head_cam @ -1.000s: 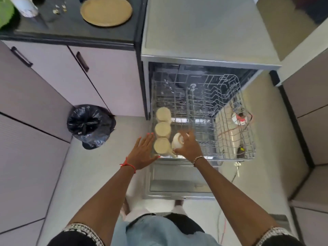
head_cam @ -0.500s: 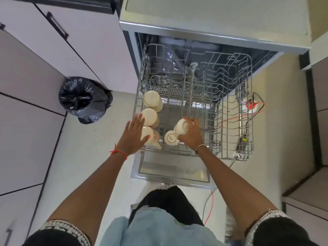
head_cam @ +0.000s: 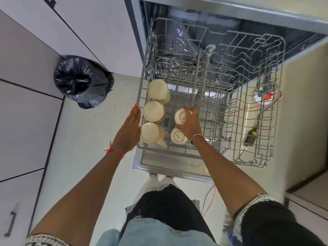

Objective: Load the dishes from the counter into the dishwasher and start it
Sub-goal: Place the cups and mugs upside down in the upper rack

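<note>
We are seating an upturned cup (head_cam: 180, 116) in the pulled-out rack (head_cam: 283, 68), our right hand (head_cam: 190, 124) clasping it, our left hand (head_cam: 132, 126) lying flat against the rack's side, and next it probably needs a gentle release.

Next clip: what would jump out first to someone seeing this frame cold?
The pulled-out wire rack fills the middle, three upturned cream mugs lined along its left side. The right hand grips a small white cup beside them, just beyond a second small cup, while the left hand reaches, fingers straight, along the rack's left edge. A black bin bag sits on the floor to the left.
</note>
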Available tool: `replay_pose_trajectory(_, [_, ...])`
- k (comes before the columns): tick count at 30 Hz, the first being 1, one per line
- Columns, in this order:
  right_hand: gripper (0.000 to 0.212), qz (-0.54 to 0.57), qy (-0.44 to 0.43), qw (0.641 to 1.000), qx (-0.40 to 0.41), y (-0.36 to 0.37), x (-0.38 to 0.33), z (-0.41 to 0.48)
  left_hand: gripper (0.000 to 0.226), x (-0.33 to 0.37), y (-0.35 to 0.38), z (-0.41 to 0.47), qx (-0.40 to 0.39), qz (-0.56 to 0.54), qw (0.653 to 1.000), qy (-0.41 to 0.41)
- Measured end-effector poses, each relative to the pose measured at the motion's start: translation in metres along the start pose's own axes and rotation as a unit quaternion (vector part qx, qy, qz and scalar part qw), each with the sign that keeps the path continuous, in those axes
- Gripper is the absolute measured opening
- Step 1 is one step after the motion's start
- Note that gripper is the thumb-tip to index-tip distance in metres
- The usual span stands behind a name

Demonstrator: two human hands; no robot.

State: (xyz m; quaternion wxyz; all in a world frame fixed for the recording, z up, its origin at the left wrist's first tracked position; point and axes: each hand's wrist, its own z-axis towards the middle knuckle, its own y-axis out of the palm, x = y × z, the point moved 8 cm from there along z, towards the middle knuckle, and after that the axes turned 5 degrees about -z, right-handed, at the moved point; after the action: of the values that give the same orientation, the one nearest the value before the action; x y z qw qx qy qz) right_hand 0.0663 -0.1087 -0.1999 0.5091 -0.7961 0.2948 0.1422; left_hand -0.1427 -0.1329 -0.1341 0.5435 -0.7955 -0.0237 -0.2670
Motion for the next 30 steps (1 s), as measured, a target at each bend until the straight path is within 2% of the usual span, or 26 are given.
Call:
replay_pose_trajectory(12, [0.084,-0.125,0.024,0.992,-0.022,0.016,0.003,0.01,0.066,-0.015,0.01,0.0,0.011,-0.025,0.999,-0.017])
replay_pose_trajectory(17, [0.082,-0.143,0.043,0.988,-0.036,0.02,0.004,0.012,0.065,-0.015,0.012,0.001,0.018,-0.023,0.999,-0.023])
replay_pose_trajectory(25, [0.085,-0.107,0.051,0.992,-0.036,0.014,0.01,0.006,0.067,-0.014,0.012,0.001,0.009,-0.019,0.999,-0.033])
replay_pose_trajectory(30, [0.075,-0.072,0.058,0.996,-0.01,-0.001,0.012,-0.006,0.067,-0.013,0.009,-0.004,0.006,0.002,0.999,-0.044])
